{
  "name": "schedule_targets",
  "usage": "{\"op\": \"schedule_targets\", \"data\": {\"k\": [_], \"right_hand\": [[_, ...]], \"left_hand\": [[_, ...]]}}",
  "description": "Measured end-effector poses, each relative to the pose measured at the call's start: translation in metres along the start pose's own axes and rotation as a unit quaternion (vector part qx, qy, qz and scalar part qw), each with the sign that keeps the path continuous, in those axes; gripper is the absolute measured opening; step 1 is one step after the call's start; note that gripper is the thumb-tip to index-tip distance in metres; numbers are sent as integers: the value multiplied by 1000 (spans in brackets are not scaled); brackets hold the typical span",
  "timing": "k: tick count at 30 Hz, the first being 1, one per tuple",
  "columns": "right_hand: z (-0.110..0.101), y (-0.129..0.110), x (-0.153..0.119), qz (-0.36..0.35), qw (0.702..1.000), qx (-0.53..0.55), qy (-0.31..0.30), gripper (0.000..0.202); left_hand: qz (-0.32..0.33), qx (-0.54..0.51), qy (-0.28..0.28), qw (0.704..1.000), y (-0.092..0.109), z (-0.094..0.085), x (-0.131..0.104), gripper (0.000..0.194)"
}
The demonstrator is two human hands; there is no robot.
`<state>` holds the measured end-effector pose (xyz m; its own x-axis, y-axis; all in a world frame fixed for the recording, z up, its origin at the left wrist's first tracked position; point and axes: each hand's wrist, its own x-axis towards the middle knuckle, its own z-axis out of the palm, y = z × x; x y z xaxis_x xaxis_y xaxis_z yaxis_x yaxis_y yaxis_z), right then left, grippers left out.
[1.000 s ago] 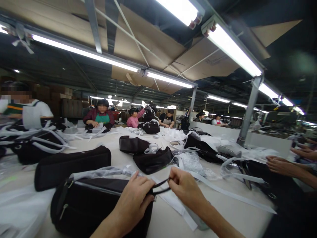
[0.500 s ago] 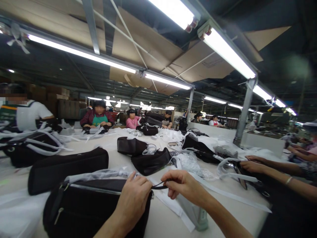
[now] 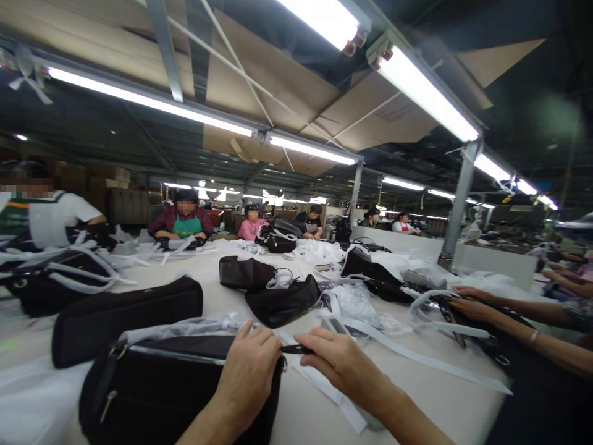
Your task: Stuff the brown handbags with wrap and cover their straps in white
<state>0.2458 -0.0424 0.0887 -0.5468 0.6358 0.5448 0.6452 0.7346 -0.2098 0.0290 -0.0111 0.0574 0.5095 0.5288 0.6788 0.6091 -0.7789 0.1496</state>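
Note:
A black handbag (image 3: 180, 395) lies in front of me at the lower left, with a metal zipper along its top and a silver zipper pull on its front. My left hand (image 3: 250, 364) is closed over the bag's upper right corner, fingers curled round the near end of a thin black strap (image 3: 293, 350). To the right of the bag, my right hand (image 3: 340, 361) pinches the other part of this strap, back of the hand up. Only a short piece of strap shows between my hands; both sets of fingertips are partly hidden. Translucent wrapping (image 3: 180, 327) covers the bag's handle.
More black bags (image 3: 127, 315) lie left and ahead on the white table (image 3: 306, 414). White strips (image 3: 430, 357) and crumpled clear plastic (image 3: 359, 306) lie to the right. A co-worker's hands (image 3: 477, 306) handle black material at the right. Several people sit across the table.
My right hand has turned palm-down and closed its fingers further along the strap. The strap's open loop between my hands is now drawn together. My left hand stays on the bag's corner.

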Motion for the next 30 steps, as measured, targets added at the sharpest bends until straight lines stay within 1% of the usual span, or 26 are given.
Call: {"op": "schedule_targets", "data": {"k": [3, 6, 9, 12, 15, 16, 18, 20, 22, 24, 26, 28, 30], "right_hand": [[-1, -1, 2, 15, 999, 31, 18, 20], [-6, -4, 7, 38, 999, 31, -1, 20], [-12, -6, 12, 42, 999, 32, -6, 20], [-15, -8, 16, 49, 998, 33, 5, 19], [-12, -8, 16, 81, 995, 47, 19, 19], [-10, -7, 16, 99, 993, 66, 21, 20], [-5, 1, 13, 163, 980, 111, 18, 23], [5, 14, 7, 243, 962, 128, 9, 32], [22, 30, -4, 299, 950, 89, -7, 36], [46, 47, -20, 327, 944, 22, -31, 28], [74, 62, -37, 360, 930, -50, -51, 21], [100, 75, -52, 389, 913, -109, -59, 20], [121, 89, -62, 403, 901, -149, -61, 23]], "left_hand": [[-20, -1, -39, 999, 6, -9, 4, 29], [-51, 35, -107, 992, 18, -19, 15, 30], [-60, 54, -156, 984, 29, -23, 29, 25], [-66, 51, -174, 981, 33, -19, 36, 21], [-61, 55, -178, 981, 31, -12, 34, 25], [-60, 55, -177, 981, 30, -10, 32, 26], [-60, 54, -174, 981, 28, -7, 30, 28], [-62, 52, -171, 982, 26, -6, 29, 28], [-65, 51, -169, 982, 23, -6, 29, 27], [-72, 55, -163, 983, 17, -8, 28, 26], [-85, 63, -152, 983, 11, -10, 25, 26], [-100, 73, -139, 983, 3, -11, 23, 27], [-111, 80, -127, 982, -4, -12, 21, 29]]}}
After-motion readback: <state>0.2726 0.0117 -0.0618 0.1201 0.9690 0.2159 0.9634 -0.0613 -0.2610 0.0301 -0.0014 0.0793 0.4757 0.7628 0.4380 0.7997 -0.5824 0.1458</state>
